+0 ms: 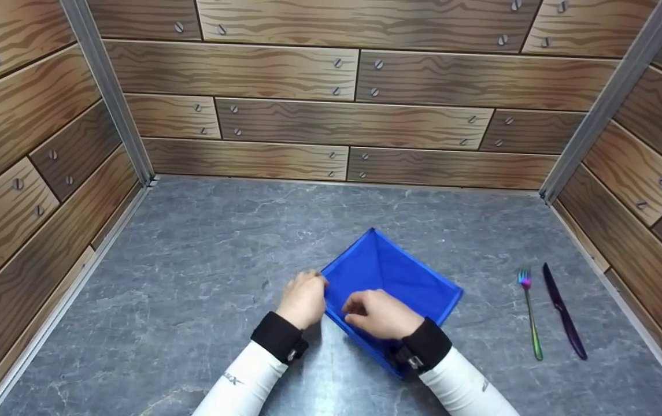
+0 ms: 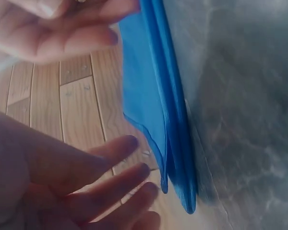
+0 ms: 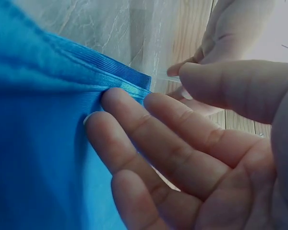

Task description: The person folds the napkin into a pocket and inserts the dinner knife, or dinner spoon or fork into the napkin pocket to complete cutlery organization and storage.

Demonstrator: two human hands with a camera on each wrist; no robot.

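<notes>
A blue fabric storage box (image 1: 414, 274) lies with one corner toward the back, its piped edges forming a square. At its left corner is my left hand (image 1: 303, 297), fingertips right at the edge. The left wrist view shows that hand's fingers (image 2: 110, 189) spread and lightly bent beside a folded layer of blue cloth (image 2: 141, 81). My right hand (image 1: 381, 314) reaches over the box's near left side. In the right wrist view its fingers (image 3: 168, 139) extend against the cloth near the seamed rim (image 3: 101, 67), with the thumb (image 3: 230, 86) apart from them.
To the right lie a rainbow-coloured fork (image 1: 529, 315) and a dark purple knife (image 1: 564, 312), side by side. Wood-patterned walls (image 1: 284, 121) enclose the grey marbled tabletop (image 1: 203, 248) at the back and both sides.
</notes>
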